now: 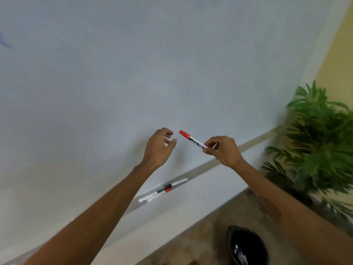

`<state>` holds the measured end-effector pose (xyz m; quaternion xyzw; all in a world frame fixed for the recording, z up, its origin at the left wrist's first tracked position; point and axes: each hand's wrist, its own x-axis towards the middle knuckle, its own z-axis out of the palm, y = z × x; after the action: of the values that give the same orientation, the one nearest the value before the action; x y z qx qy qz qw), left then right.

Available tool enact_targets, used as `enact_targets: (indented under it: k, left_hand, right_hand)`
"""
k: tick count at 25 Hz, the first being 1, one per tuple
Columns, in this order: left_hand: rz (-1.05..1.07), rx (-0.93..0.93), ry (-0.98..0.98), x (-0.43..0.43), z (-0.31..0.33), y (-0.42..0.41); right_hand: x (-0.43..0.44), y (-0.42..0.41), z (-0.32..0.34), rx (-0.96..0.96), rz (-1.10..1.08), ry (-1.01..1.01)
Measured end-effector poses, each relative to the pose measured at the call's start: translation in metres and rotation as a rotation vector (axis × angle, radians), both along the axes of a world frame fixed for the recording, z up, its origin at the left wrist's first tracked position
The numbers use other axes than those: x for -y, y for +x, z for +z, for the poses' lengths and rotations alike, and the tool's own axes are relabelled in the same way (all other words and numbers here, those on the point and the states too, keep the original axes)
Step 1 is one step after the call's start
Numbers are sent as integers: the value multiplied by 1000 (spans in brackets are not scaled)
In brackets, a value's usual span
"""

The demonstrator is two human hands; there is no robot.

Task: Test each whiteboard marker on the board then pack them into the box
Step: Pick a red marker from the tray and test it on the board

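Right hand (222, 150) pinches the red marker (193, 139) by its tail end, fingers (208, 145) curled tight round the barrel, so the whole front is left free. The red cap (184, 134) is on and points to 10 o'clock, straight at the left hand (159, 148). Left hand holds nothing; thumb and fingers (169, 133) are loosely bent with a narrow gap, just beside the cap at its 9 o'clock, not touching. Judgement: set up to pull the cap off, test stroke not yet made. The marker is held in the air in front of the whiteboard (133, 73), lower centre, not touching it. The spare markers (162, 190) lie lengthwise on the board ledge (248, 145) at 6 o'clock of the hands, parked within reach; green, red and black bands show, but they overlap and blur, so the count is unclear. A blue smear (3, 42) at the 9 o'clock frame edge is cut off; cannot tell if it is a test mark. No box seen. A dark round container (246, 245) at 5 o'clock is cut by the bottom edge, with pale streaks inside too blurred to name. The print on the marker barrel is unreadable. The plant (321, 134) at 3 o'clock is motion-blurred and partly cropped.
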<state>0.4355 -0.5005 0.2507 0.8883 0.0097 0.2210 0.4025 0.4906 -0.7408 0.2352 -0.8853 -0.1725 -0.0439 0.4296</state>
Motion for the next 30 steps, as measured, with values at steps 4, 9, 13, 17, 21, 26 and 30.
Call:
enact_targets:
  k: [4, 9, 13, 17, 21, 26, 30]
  left_hand:
    - [-137, -119, 206, 63, -69, 28]
    - [-281, -215, 406, 147, -159, 61]
    - [-397, -311, 477, 205, -245, 83]
    - [-472, -395, 506, 250, -339, 100]
    - [-555, -479, 534, 282, -436, 109]
    - [-645, -593, 582, 309, -560, 113]
    - [-692, -629, 681, 322, -643, 122]
  right_hand:
    - [70, 0, -70, -150, -108, 6]
    - [148, 0, -165, -276, -257, -59]
    - [205, -1, -249, -404, -348, -100]
    - [248, 2, -335, -541, -412, -135]
    - [277, 2, -433, -630, -480, -186]
    - [301, -1, -552, -727, -480, -290]
    - [307, -1, -642, -805, -484, -399]
